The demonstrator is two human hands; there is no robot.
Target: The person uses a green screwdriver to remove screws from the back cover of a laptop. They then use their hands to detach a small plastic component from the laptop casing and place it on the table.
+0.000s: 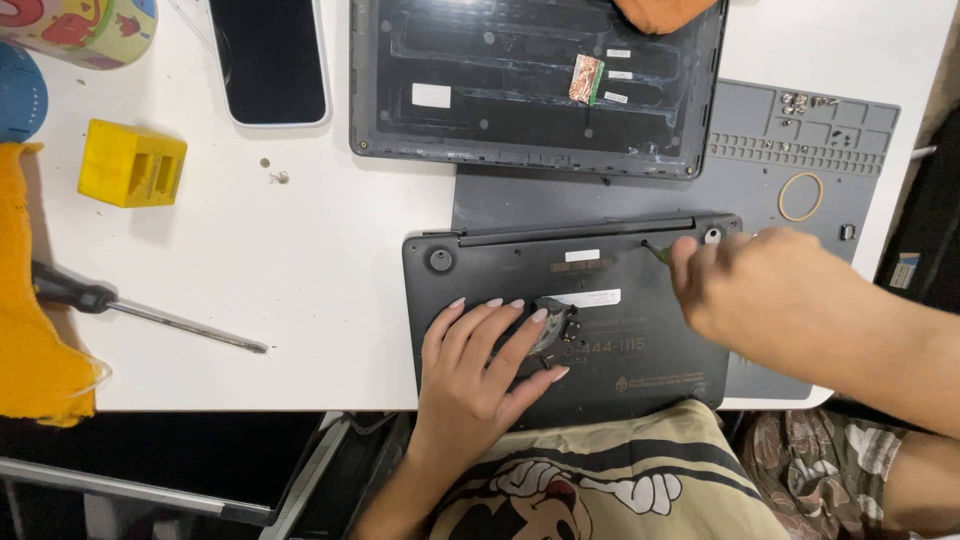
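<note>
A dark grey laptop (620, 345) lies upside down at the table's near edge, its base facing up. My left hand (480, 365) rests flat on the base, fingers spread beside a small round part. My right hand (760, 285) grips a thin green-tipped screwdriver (658, 252), its tip pressed at the base's far right corner near the hinge strip. Most of the tool is hidden inside the fist.
A detached laptop panel (530, 90) lies farther back, partly on a grey work mat (800, 140) with small screws and a rubber band. On the left are a black-handled screwdriver (140, 312), a yellow block (130, 163), a phone (268, 60), loose screws (278, 176) and orange cloth (25, 300).
</note>
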